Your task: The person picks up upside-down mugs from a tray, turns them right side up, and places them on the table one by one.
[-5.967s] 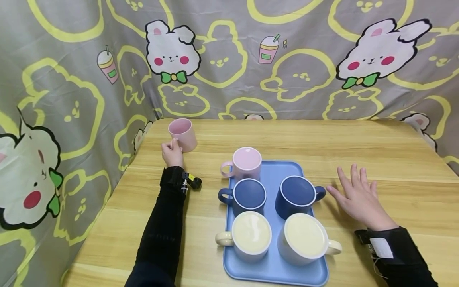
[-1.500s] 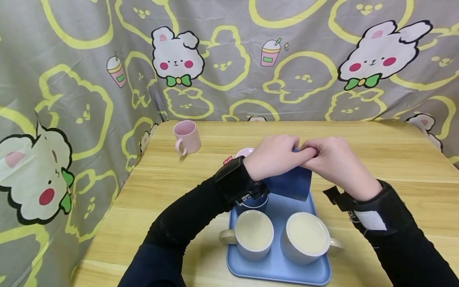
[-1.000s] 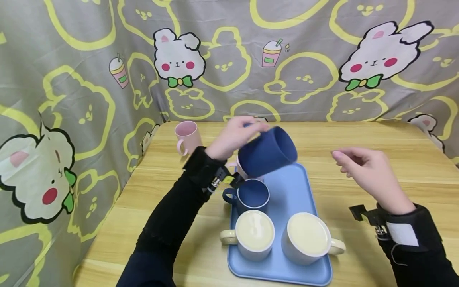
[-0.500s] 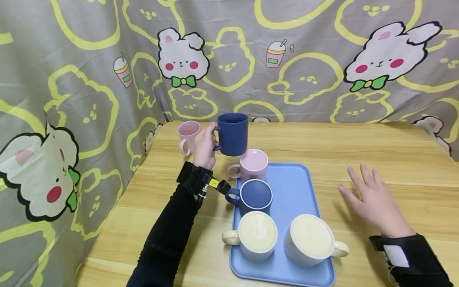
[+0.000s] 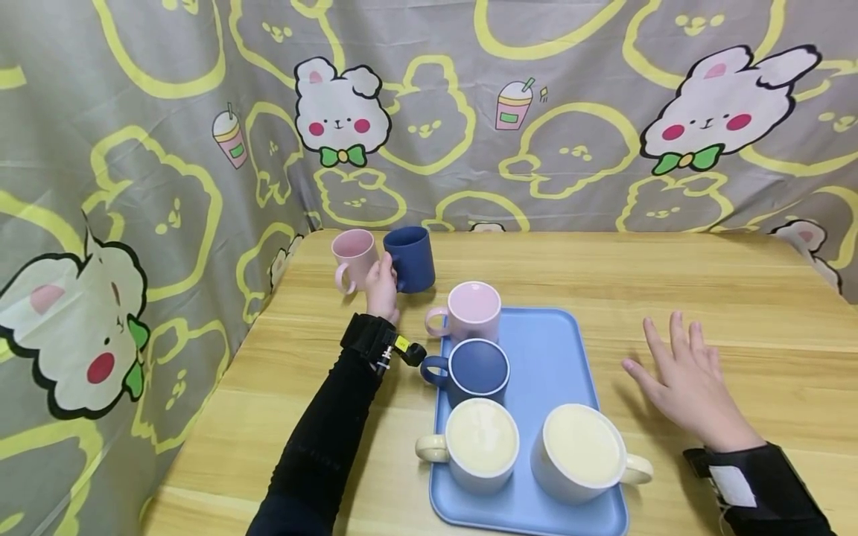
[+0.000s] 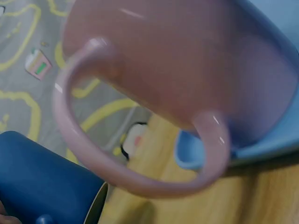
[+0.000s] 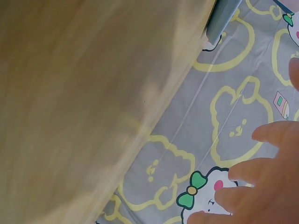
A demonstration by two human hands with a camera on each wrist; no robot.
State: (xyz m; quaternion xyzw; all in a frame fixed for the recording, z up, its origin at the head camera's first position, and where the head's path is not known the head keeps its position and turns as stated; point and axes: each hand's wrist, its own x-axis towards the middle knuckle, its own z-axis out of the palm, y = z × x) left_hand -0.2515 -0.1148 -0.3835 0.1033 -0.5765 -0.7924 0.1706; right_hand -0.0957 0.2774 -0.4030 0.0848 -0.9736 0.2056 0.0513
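Note:
My left hand (image 5: 382, 290) grips the handle of a dark blue mug (image 5: 414, 260) at the back left of the table. The mug is upright, close to the right side of an upright pink mug (image 5: 357, 257). In the left wrist view the blue mug (image 6: 42, 175) shows at the lower left, with a bit of finger beside it. A second pink mug (image 6: 154, 60) on the tray fills most of that view. To the right of the tray, my right hand (image 5: 690, 387) is held palm down with fingers spread and nothing in it.
On the blue tray (image 5: 546, 357) stand a pink mug (image 5: 474, 309), a blue mug (image 5: 479, 368) and two cream mugs (image 5: 482, 439), handles jutting past its sides. A patterned curtain (image 5: 429, 134) borders the wooden table (image 5: 637, 283) behind and at the left.
The blue mug from the tray's right side was lifted, passed near the right hand, turned upright, and lowered beside the far-left pink mug. My right hand drew back and spread its fingers.

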